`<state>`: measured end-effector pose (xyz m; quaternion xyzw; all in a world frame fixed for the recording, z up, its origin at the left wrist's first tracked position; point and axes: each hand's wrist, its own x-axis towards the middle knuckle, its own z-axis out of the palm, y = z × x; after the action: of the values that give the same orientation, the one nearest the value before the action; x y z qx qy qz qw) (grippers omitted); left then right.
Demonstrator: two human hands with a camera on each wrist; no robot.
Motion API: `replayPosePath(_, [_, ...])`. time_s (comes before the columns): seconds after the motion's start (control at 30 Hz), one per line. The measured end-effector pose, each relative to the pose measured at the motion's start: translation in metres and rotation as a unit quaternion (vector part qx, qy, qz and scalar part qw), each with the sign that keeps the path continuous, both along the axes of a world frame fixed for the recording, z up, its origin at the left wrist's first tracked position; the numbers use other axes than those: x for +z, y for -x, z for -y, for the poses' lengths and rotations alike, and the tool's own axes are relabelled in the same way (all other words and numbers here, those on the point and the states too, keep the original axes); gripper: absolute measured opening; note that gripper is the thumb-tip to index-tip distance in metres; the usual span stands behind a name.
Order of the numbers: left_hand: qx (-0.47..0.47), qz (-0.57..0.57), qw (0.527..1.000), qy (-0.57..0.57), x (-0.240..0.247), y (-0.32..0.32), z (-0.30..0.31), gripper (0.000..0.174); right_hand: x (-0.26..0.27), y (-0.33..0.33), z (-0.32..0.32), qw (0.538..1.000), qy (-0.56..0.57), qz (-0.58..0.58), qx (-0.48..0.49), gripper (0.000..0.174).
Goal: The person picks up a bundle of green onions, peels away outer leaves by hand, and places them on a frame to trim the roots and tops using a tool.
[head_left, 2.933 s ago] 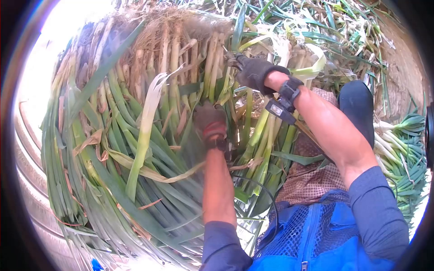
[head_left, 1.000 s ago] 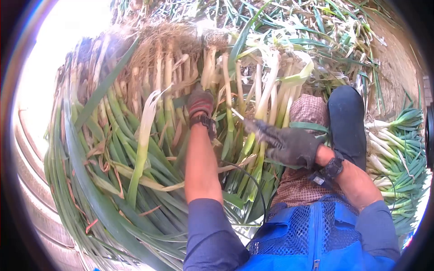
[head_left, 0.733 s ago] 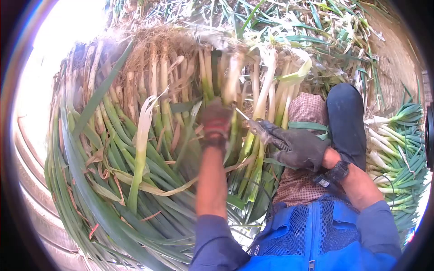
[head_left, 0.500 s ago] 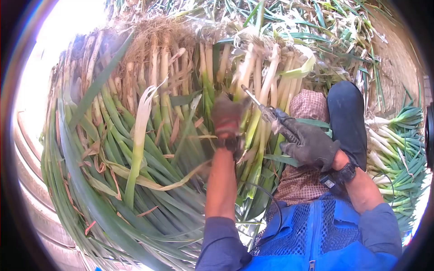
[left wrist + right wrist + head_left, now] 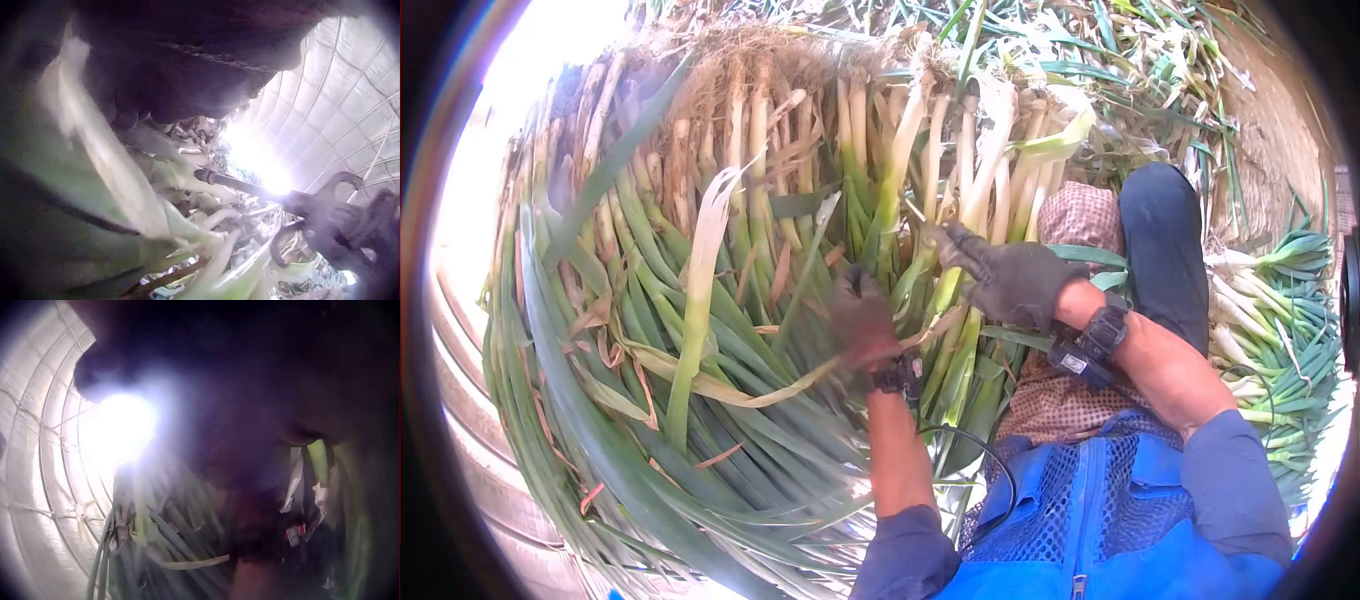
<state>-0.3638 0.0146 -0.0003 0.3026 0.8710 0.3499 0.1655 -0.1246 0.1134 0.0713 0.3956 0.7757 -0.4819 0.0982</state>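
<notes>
In the head view my gloved left hand (image 5: 865, 315) has curled fingers at the leafy lower end of a green onion (image 5: 903, 140). That onion leans with its roots upward; motion blur softens the hand. My gloved right hand (image 5: 1020, 280) grips an air blow gun, its thin nozzle (image 5: 916, 211) pointing up and left toward the onion's stem. The left wrist view shows the nozzle (image 5: 234, 182) and hooked trigger parts close by, with a pale, limp leaf (image 5: 106, 156) hanging at left. Dark glove fills much of the right wrist view.
A thick layer of rooted green onions (image 5: 700, 270) spreads leftward, roots away from me. Cleaned green onions (image 5: 1260, 330) lie at far right. Stripped leaves (image 5: 1120, 80) are heaped behind. A cable (image 5: 990, 460) loops beside my left wrist, and my knee (image 5: 1165, 230) is at right.
My left hand first moves right with a green onion, then drops lower and left. The right hand comes down from the roots, then moves left, bringing the blow gun close to the onion.
</notes>
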Motion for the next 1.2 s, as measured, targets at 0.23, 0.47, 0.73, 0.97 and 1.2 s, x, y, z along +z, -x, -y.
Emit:
replayPosePath(0.23, [-0.077, -0.085, 0.991, 0.068, 0.014, -0.016, 0.0, 0.03, 0.004, 0.009, 0.004, 0.999, -0.021, -0.028, 0.015, 0.082])
replayPosePath(0.47, [-0.135, -0.222, 0.961, 0.097, -0.009, -0.014, -0.026, 0.047, -0.024, 0.001, -0.009, 0.996, -0.046, -0.037, -0.063, 0.08])
replayPosePath(0.73, [-0.18, -0.336, 0.899, 0.216, -0.005, -0.021, -0.048, 0.057, -0.033, 0.018, -0.123, 0.972, -0.127, -0.06, -0.186, 0.072])
replayPosePath(0.97, [-0.182, -0.261, 0.907, 0.277, -0.005, -0.014, -0.064, 0.047, -0.026, 0.0, -0.084, 0.987, -0.086, -0.029, -0.135, 0.074])
replayPosePath(1.2, [-0.168, -0.228, 0.923, 0.262, 0.003, -0.017, -0.055, 0.048, -0.041, 0.005, -0.095, 0.974, -0.104, -0.063, -0.193, 0.059])
